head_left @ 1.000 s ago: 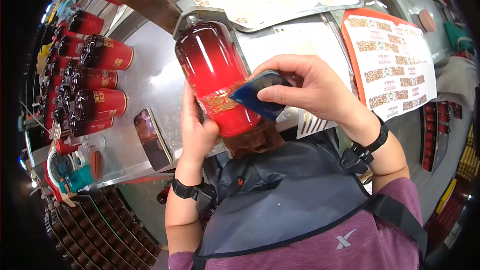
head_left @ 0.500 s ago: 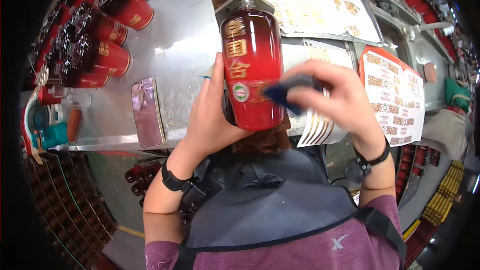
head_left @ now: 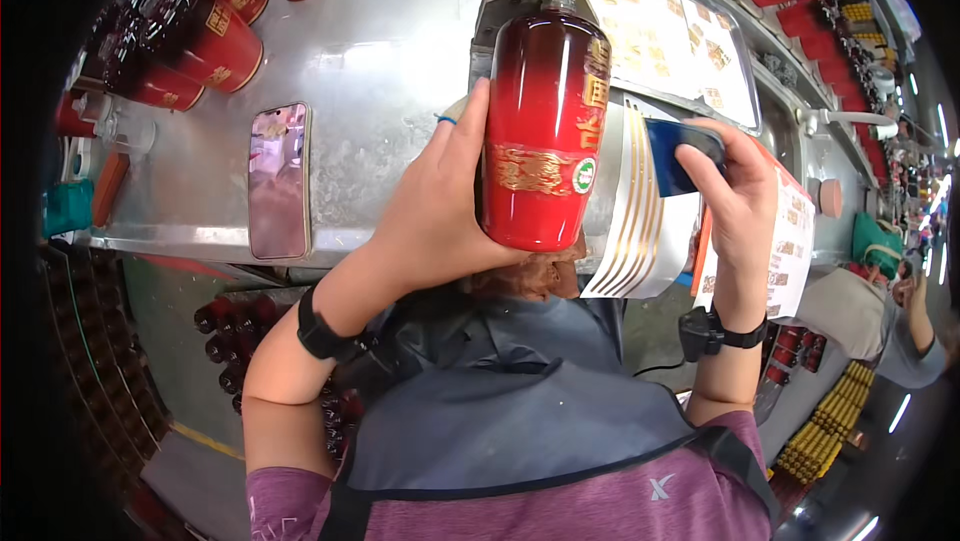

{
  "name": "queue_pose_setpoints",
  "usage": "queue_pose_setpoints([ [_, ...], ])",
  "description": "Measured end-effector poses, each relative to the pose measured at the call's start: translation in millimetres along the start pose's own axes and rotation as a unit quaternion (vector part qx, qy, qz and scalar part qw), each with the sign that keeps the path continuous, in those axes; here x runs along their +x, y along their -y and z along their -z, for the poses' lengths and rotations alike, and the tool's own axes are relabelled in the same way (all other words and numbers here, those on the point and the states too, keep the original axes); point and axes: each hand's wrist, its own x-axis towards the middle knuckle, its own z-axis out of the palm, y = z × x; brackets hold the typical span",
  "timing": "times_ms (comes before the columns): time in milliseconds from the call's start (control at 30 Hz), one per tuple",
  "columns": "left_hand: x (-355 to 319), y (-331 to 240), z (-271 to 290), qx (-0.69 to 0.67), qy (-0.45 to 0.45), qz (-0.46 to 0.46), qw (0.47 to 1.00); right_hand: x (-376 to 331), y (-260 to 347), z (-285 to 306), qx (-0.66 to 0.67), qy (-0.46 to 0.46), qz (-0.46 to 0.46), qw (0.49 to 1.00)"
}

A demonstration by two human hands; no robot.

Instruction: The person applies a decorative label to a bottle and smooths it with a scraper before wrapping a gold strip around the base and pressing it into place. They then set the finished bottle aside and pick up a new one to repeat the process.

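While the left hand has its grip closed around a red bottle held above the metal worktop, the right hand pinches a blue cloth just beside it; a phone lies nearby.

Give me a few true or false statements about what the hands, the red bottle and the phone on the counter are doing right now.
1. The left hand grips the red bottle. True.
2. The right hand is empty. False: it holds a dark blue cloth beside the bottle.
3. A phone lies flat on the metal counter, left of the bottle. True.
4. The bottle stands on the counter. False: it is held up in the air, above the counter.
5. More red bottles lie on the counter at the upper left. True.
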Motion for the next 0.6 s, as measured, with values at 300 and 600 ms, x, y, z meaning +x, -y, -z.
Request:
queue_pose_setpoints([
  [300, 0.4, 25.9, -0.2, -0.189, 0.031, 0.001, 0.981, -17.1, -4.5, 5.1, 0.06, 0.004, -0.023, 0.998],
  [600, 6.7, 16.4, -13.1, -0.367, -0.009, 0.077, 0.927, -23.1, -12.5, -1.0, 0.083, 0.008, -0.025, 0.996],
])
